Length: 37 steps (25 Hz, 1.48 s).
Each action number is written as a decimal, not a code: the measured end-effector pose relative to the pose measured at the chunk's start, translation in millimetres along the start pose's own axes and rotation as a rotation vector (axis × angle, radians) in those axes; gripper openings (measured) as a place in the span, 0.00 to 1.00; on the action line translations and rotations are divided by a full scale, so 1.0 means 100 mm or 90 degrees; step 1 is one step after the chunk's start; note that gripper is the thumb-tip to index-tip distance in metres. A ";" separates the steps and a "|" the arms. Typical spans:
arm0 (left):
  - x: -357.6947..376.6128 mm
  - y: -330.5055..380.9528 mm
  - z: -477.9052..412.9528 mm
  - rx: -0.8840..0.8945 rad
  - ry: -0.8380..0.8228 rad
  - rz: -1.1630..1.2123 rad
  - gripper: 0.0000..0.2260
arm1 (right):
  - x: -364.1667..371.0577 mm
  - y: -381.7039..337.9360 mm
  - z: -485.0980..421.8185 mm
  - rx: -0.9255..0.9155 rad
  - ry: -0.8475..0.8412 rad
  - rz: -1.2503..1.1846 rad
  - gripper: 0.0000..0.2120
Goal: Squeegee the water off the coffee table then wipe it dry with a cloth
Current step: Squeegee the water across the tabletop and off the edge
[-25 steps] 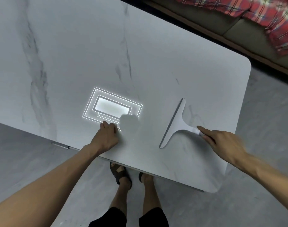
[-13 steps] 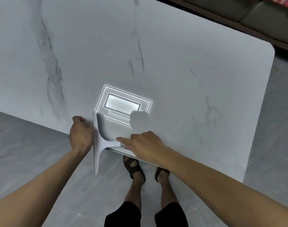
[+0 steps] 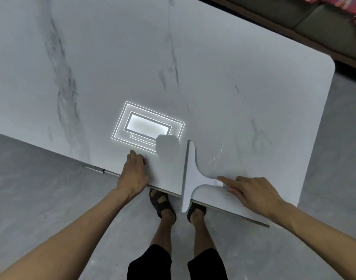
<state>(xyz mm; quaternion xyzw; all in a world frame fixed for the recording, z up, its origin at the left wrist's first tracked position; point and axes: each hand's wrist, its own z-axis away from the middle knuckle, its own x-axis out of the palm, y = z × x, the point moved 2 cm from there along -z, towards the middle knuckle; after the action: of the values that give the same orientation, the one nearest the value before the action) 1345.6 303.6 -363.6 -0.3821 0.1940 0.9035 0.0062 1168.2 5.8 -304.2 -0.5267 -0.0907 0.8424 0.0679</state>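
Sofa (image 3: pixel 324 23), plaid blanket (image 3: pixel 352 5), grey floor (image 3: pixel 41 188)

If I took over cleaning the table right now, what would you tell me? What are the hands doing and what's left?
Left hand: rests on the coffee table near its front edge, holding nothing.
Right hand: fingers grip the squeegee handle; the blade's near end overhangs that edge.
Done: cannot tell how much is cleared.
Left: droplets glisten right of the blade; squeegee them off, then wipe dry. No cloth in view.
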 end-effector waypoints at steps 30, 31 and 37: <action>0.90 1.41 0.01 -0.119 -0.126 0.073 0.12 | -0.28 1.72 0.98 0.026 -0.083 0.094 0.27; 0.91 1.41 0.01 -0.124 -0.123 0.067 0.13 | -0.25 1.63 0.95 -0.011 -0.082 0.083 0.28; 0.96 1.43 0.00 -0.118 -0.114 0.036 0.16 | 0.22 0.89 0.52 -0.229 -0.170 0.066 0.19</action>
<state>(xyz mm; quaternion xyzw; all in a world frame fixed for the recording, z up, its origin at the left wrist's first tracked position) 1255.0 158.3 -380.3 -0.2930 0.1195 0.9479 -0.0374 1109.9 -80.1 -321.2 -0.4179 -0.2204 0.8774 -0.0829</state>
